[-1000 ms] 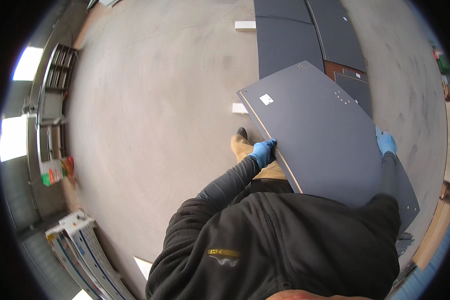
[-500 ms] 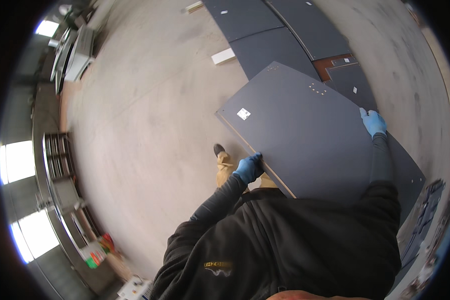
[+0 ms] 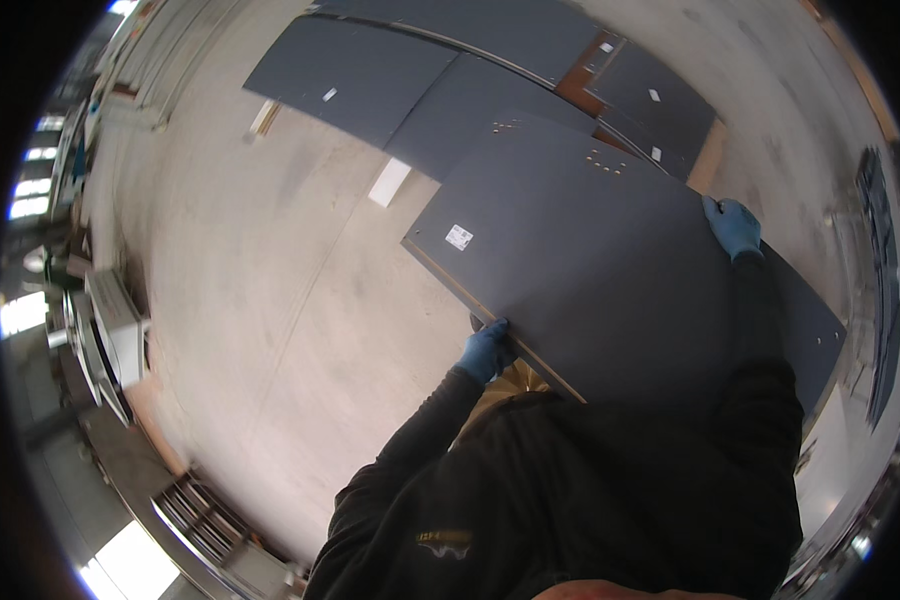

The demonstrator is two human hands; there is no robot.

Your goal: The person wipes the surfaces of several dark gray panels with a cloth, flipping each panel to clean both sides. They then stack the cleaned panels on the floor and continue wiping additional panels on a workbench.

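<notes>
A large dark grey board (image 3: 590, 270) lies across both my hands in front of my body. It has a white label near its far left corner, small drilled holes and a bare wood-coloured edge on the left. My left hand (image 3: 487, 350), in a blue glove, is closed on that left edge, thumb on top and the other fingers hidden below. At the opposite edge my right hand (image 3: 735, 228), also gloved in blue, is closed round the board, its fingers partly hidden. Beyond it lie more dark grey panels (image 3: 340, 75), which the board's far end overlaps in view.
White-sided blocks (image 3: 388, 183) stick out from under the laid panels. A reddish-brown sheet (image 3: 580, 85) shows between them. Long dark pieces (image 3: 878, 280) stand at the far right. On the left are a pale machine or cabinet (image 3: 115, 330) and a rack with shelves (image 3: 202, 515).
My view has swung to the right, so the laid panels sit further left and nearer. Both hands keep their grip on the board, and its far end now overlaps them more.
</notes>
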